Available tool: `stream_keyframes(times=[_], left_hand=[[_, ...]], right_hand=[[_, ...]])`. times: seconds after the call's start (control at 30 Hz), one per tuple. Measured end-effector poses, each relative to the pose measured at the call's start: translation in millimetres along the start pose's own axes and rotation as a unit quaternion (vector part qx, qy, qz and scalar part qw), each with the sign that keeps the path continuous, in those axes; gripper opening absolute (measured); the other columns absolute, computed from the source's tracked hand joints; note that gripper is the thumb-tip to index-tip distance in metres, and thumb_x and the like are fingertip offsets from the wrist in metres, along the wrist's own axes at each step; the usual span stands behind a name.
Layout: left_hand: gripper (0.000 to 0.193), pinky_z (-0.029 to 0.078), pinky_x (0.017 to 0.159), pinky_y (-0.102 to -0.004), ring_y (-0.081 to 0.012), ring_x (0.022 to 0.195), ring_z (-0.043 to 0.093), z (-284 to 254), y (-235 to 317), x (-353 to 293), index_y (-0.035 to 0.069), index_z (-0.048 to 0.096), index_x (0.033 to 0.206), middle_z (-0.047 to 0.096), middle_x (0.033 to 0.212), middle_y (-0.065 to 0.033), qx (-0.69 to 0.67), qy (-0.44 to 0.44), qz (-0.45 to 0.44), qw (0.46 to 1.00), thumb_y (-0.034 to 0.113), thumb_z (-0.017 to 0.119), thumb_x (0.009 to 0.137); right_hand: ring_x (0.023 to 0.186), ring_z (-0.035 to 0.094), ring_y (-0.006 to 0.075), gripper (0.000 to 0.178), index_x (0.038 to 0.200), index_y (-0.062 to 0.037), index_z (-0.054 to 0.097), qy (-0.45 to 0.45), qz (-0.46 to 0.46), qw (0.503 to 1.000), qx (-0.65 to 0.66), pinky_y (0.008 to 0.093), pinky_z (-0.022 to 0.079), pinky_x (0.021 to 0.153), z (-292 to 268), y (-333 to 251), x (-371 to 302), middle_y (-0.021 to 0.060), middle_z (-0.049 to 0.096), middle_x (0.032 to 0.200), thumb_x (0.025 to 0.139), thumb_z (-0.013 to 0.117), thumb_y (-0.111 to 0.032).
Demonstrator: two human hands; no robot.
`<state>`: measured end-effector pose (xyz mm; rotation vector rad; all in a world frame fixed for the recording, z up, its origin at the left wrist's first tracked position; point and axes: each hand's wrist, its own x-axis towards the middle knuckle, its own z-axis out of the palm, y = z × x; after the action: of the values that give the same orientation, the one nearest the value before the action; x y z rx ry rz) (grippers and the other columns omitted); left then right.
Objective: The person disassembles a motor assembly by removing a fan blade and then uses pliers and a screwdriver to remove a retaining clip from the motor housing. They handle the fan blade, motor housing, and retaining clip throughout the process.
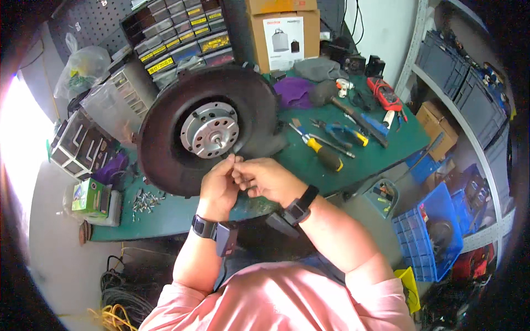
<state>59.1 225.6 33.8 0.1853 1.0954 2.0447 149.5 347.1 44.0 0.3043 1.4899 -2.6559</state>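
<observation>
My left hand and my right hand meet fingertip to fingertip at the near edge of the black round blower housing. Both are closed in a pinch; what they hold, if anything, is too small to make out. In the middle of the housing sits a silver motor with a perforated round plate and a short shaft. A heap of small screws lies on the green workbench, to the left of my left hand.
Right of the housing lie a yellow-and-black screwdriver, pliers, a hammer and a red multimeter. Parts drawers and a cardboard box stand behind. A blue crate is at the right.
</observation>
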Motion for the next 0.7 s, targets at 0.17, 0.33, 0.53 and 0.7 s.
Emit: stream_keyframes(times=[0.17,0.33,0.53,0.7], left_hand=[[0.02,0.038,0.054,-0.0287,-0.0132,0.058,0.046,12,-6,-5,0.005,0.061,0.091,0.05,0.065,0.0021,0.002,0.014,-0.02,1.0,0.024,0.058,0.093],[0.019,0.039,0.055,-0.0299,-0.0148,0.061,0.049,3,-14,-7,0.007,0.062,0.092,0.055,0.068,0.001,0.012,-0.011,-0.034,0.999,0.026,0.059,0.092],[0.02,0.042,0.055,-0.0297,-0.0153,0.06,0.052,2,-18,-12,0.007,0.063,0.093,0.062,0.081,-0.0026,0.034,-0.013,-0.034,0.999,0.026,0.058,0.093],[0.018,0.049,0.065,-0.0308,-0.0161,0.076,0.06,6,-24,-16,0.006,0.063,0.096,0.066,0.09,-0.005,0.046,0.064,-0.008,0.997,0.023,0.056,0.095]], right_hand=[[0.061,0.052,0.0067,0.025,0.081,-0.014,0.063,0.026,-0.013,0.999,-0.014,0.022,0.036,0.053,-3,7,-5,-0.0062,0.057,0.073,0.091,0.058,-0.036],[0.059,0.051,0.0067,0.023,0.08,-0.0122,0.062,0.041,-0.025,0.999,-0.023,0.0215,0.034,0.048,-4,12,-14,-0.0049,0.057,0.071,0.09,0.058,-0.033],[0.055,0.051,0.0088,0.021,0.083,-0.0059,0.064,0.03,-0.052,0.998,-0.001,0.0215,0.035,0.046,-10,25,-18,-0.0006,0.057,0.069,0.089,0.06,-0.026],[0.05,0.049,0.0085,0.023,0.069,-0.0029,0.065,0.065,-0.159,0.985,-0.033,0.024,0.034,0.042,-11,51,-22,0.0025,0.058,0.061,0.084,0.061,-0.02]])
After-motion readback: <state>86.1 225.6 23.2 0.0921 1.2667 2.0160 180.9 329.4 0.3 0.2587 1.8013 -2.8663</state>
